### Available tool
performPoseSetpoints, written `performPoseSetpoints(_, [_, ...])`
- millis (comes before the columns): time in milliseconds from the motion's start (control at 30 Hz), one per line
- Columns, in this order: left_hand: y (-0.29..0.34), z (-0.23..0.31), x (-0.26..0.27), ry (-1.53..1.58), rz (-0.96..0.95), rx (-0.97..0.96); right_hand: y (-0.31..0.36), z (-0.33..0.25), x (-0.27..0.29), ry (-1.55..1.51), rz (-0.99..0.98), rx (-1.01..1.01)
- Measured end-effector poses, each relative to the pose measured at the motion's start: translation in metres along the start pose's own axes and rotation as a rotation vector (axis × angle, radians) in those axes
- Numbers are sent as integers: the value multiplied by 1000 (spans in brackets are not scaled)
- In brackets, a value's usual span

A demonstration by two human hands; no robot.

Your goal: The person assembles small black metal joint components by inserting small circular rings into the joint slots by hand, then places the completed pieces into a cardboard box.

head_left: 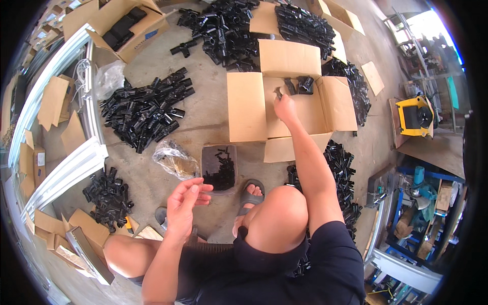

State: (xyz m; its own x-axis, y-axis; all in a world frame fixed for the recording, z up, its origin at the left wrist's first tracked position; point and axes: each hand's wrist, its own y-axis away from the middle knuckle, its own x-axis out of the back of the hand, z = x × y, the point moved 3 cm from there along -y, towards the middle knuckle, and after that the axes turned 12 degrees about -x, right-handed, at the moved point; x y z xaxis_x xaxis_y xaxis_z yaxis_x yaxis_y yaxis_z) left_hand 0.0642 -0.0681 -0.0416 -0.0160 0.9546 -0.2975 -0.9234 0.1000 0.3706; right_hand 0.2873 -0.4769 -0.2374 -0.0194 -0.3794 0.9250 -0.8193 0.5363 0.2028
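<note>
Near the roomy carton's left edge (pixel 264 109), the right hand (pixel 285 108) grips a dark fitting (pixel 278 92) — left hand (pixel 185 202) loosely spread.

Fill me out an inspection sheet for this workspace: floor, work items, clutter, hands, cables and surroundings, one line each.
Surface: concrete floor, stained in places.
Work items: open carton, with black fittings inside; small dark part in hand.
Clutter: loose black piles; clear plastic bag beside a bin of small black pieces.
Hands: right hand grips the part over the carton; left hand raised, partly open, seemingly empty.
Cables: white loops at left, possibly cord.
Surroundings: pale strips left; yellow-and-black item right.
</note>
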Motion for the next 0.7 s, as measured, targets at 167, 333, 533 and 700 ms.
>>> performPoseSetpoints(167, [9,7,3,46,-30,-121,98,-78,88,-226,-361,162])
performPoseSetpoints(333, [1,16,-8,132,-4,-274,222,-158,172,-68,-444,715])
performPoseSetpoints(533, [20,45,-3,636,-166,-236,346,-201,176,-79,-621,959])
performPoseSetpoints(700, [33,25,26,680,5,-269,382,-206,165,-430,-692,602])
